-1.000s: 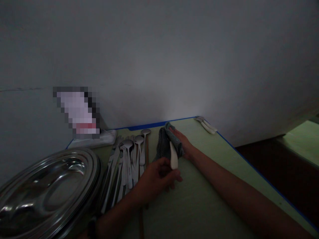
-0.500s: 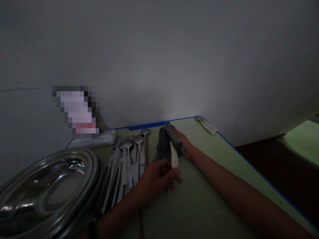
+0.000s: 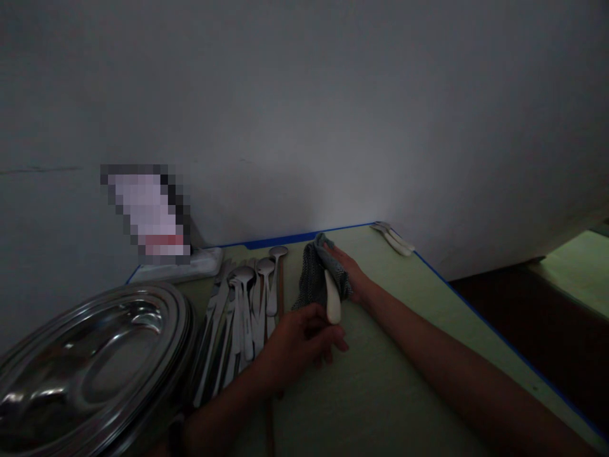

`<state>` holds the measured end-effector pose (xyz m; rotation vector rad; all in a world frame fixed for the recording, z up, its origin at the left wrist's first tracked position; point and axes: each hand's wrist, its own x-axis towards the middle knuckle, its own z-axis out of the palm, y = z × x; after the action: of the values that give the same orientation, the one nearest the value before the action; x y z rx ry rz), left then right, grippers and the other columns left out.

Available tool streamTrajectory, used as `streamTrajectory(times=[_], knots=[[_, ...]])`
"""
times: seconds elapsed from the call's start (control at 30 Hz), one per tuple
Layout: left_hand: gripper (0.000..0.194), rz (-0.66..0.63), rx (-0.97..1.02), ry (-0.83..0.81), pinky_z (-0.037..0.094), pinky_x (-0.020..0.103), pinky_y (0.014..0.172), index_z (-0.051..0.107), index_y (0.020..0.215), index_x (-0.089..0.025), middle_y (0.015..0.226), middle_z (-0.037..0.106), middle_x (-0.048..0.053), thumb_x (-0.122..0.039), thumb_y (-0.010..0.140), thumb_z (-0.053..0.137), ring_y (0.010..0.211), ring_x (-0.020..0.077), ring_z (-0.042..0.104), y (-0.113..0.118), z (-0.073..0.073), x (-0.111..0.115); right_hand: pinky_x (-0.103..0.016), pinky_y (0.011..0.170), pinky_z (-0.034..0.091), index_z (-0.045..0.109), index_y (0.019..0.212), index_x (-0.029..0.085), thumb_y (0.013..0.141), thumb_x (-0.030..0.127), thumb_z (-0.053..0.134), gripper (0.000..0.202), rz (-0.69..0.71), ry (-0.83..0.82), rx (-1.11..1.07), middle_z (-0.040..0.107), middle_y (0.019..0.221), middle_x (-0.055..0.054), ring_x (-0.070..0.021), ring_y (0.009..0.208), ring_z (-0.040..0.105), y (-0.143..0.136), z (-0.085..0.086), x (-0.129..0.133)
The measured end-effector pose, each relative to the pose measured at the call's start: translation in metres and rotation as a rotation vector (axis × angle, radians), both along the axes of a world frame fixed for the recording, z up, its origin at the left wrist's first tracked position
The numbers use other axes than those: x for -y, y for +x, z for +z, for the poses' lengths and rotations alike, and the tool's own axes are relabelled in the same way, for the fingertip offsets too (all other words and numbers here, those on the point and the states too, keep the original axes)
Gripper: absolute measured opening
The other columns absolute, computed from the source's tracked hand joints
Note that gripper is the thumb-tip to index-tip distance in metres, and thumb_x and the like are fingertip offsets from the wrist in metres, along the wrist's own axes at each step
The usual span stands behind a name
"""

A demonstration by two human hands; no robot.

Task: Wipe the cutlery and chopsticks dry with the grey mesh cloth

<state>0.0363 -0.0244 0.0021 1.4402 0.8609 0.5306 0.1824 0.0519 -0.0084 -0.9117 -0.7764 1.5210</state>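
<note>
A cream-handled utensil (image 3: 333, 301) stands out from a dark grey checked cloth (image 3: 311, 273); its head is hidden in the folds, so I cannot tell its kind. My right hand (image 3: 345, 266) wraps the cloth around that hidden end. At the near end of the handle, my left hand (image 3: 304, 346) has its fingers curled, with thumb and fingertips against the tip. Just left of the cloth lie several metal spoons (image 3: 243, 276) and table knives (image 3: 216, 311), their handles toward me. Two forks (image 3: 392, 238) with cream handles rest at the far right corner of the table.
A stack of oval steel trays (image 3: 183, 317) fills the left front of the table (image 3: 380, 381). Behind it, a blurred phone-like object (image 3: 147, 212) leans on the wall above a white box (image 3: 176, 266). A thin brown stick (image 3: 280, 279) lies beside the spoons. Blue tape lines the table edge.
The cream handle has turned slightly in my left fingers, its end now looking rounder. Both hands and the cloth stay in nearly the same place.
</note>
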Motion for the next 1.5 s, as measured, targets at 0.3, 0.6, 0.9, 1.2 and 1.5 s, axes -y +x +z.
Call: streamTrajectory(times=[0.3,0.6,0.9,1.2,1.5], knots=[[0.03,-0.042,0.061,0.014,0.043,0.022,0.048,0.05,0.093,-0.015,0.077,0.067,0.006,-0.042,0.082,0.053,0.055,0.0112,0.055,-0.003,0.003,0.0,-0.027,0.07,0.041,0.061,0.077,0.023,0.078,0.042,0.054,0.02,-0.165,0.388,0.45,0.06,0.072,0.002,-0.0146,0.072,0.054,-0.009,-0.009,0.006],[0.031,0.163,0.128,0.069,0.027,0.018,0.041,0.043,0.082,-0.018,0.056,0.036,-0.007,-0.048,0.088,0.036,0.043,0.0065,0.031,-0.004,-0.001,0.004,-0.026,0.061,0.045,0.064,0.083,0.019,0.069,0.039,0.066,0.024,0.072,0.126,0.183,0.066,0.069,0.001,-0.0129,0.06,0.057,-0.017,-0.002,0.017],[0.029,0.249,0.123,0.17,0.035,0.022,0.056,0.052,0.087,-0.017,0.07,0.047,-0.002,-0.044,0.086,0.042,0.063,0.0123,0.044,-0.009,-0.005,0.007,-0.029,0.065,0.049,0.066,0.079,0.018,0.071,0.041,0.064,0.025,0.067,-0.047,-0.078,0.069,0.07,-0.003,-0.0163,0.063,0.063,-0.027,0.0,0.033],[0.028,0.267,0.162,0.166,0.026,0.019,0.042,0.043,0.077,-0.018,0.057,0.038,-0.007,-0.045,0.085,0.042,0.046,0.0077,0.033,-0.006,0.003,0.009,-0.033,0.077,0.048,0.066,0.083,0.019,0.086,0.039,0.036,0.036,0.154,-0.094,-0.497,0.07,0.074,-0.003,-0.0191,0.084,0.064,-0.019,0.011,0.035],[0.025,0.293,0.196,0.05,0.025,0.017,0.038,0.046,0.087,-0.017,0.056,0.038,-0.007,-0.041,0.085,0.039,0.043,0.0068,0.031,-0.005,-0.007,0.0,-0.031,0.06,0.048,0.066,0.069,0.017,0.077,0.037,0.045,0.03,0.163,-0.188,-0.367,0.066,0.062,-0.005,-0.017,0.055,0.058,-0.022,0.001,0.034]])
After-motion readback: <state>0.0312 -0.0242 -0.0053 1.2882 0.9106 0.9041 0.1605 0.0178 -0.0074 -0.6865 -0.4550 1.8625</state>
